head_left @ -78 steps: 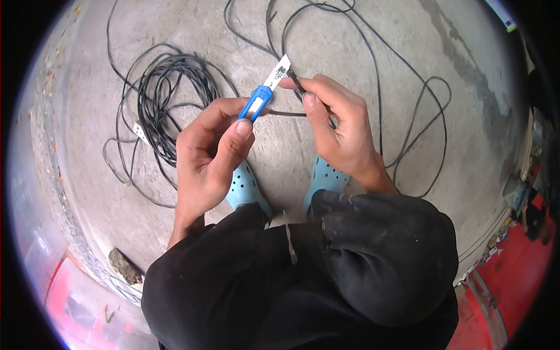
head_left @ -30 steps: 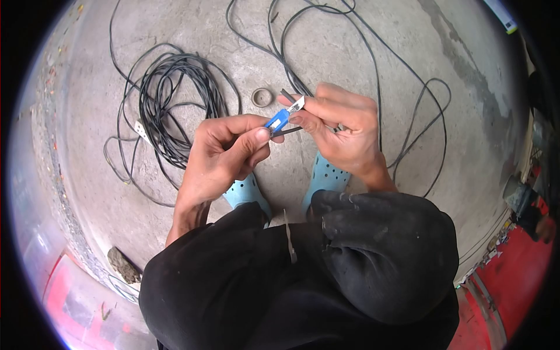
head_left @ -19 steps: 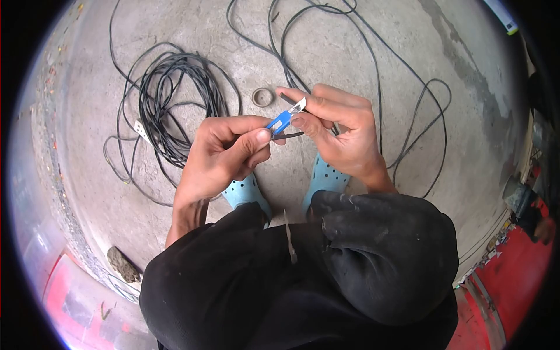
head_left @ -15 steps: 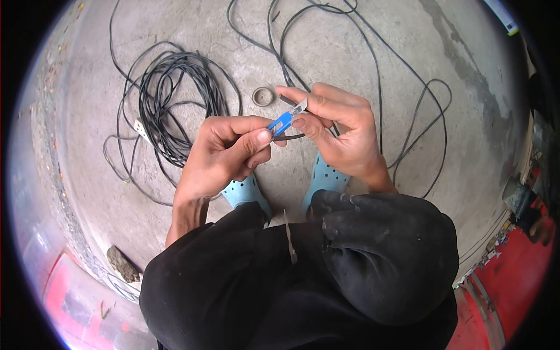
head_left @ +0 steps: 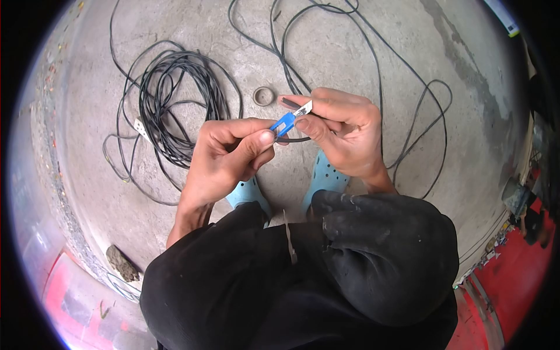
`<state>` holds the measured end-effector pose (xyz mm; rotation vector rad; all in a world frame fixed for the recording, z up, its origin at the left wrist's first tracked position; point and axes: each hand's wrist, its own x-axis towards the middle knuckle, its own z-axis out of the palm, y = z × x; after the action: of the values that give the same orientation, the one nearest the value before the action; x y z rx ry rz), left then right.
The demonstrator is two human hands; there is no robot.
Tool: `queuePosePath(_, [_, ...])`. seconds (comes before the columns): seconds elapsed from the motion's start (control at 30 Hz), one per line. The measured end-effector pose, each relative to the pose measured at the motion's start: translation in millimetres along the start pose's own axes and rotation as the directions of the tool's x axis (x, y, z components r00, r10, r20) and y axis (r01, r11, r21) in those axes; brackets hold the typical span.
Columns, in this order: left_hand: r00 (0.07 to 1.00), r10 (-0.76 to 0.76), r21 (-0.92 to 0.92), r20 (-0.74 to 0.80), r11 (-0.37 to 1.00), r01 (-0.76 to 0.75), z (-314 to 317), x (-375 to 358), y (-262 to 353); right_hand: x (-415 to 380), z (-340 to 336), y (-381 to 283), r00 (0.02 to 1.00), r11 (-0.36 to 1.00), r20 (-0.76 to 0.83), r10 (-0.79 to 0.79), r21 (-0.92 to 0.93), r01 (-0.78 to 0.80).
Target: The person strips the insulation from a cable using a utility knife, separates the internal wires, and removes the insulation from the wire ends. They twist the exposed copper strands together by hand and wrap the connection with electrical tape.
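Note:
Between thumb and fingers, my left hand (head_left: 233, 149) pinches the lower end of a small blue tool (head_left: 283, 125) with a flat metallic blade (head_left: 303, 109). Opposite it, my right hand (head_left: 344, 125) has its thumb and fingers closed around a dark cable (head_left: 290, 103), right beside the blade. The cable's short end sticks out past the right fingertips. Another dark stretch of cable (head_left: 294, 140) passes below the blue tool between both hands. The exact contact of blade and cable is hidden by the fingers.
A coil of black cable (head_left: 149, 99) lies on the concrete floor at the left, over a white power strip (head_left: 140, 126). A tape roll (head_left: 263, 96) lies beyond my hands. Loose cable loops (head_left: 446, 125) spread right. A stone (head_left: 121, 262) sits lower left. Light-blue clogs (head_left: 326, 178) are below my hands.
Both hands have shifted very slightly right and down. The blue tool and its blade have turned a little and moved slightly right, with the grips unchanged.

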<state>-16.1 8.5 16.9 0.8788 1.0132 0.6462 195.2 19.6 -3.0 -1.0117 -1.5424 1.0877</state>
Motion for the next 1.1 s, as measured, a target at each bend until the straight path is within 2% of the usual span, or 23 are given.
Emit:
queuePosePath(0.6, [0.984,0.158,0.1,-0.082,0.984,-0.149,9,4,0,-3,4,10,0.993,0.999,-0.115,-0.023,0.028,0.026])
queuePosePath(0.83, [0.958,0.241,0.178,-0.157,0.961,-0.213,14,8,-4,-1,8,8,0.981,0.999,-0.194,-0.006,-0.049,-0.004])
queuePosePath(0.93, [0.96,0.235,0.14,-0.152,0.967,-0.214,11,9,-3,-1,9,10,0.983,0.997,-0.172,0.07,0.045,-0.063])
queuePosePath(1.03, [0.972,0.203,0.118,-0.115,0.975,-0.19,9,9,-1,1,6,4,0.984,0.987,-0.082,0.159,0.039,-0.156])
queuePosePath(1.1, [0.983,0.167,0.113,-0.082,0.981,-0.158,7,8,-1,-2,8,14,0.994,0.986,-0.065,0.086,0.151,-0.075])
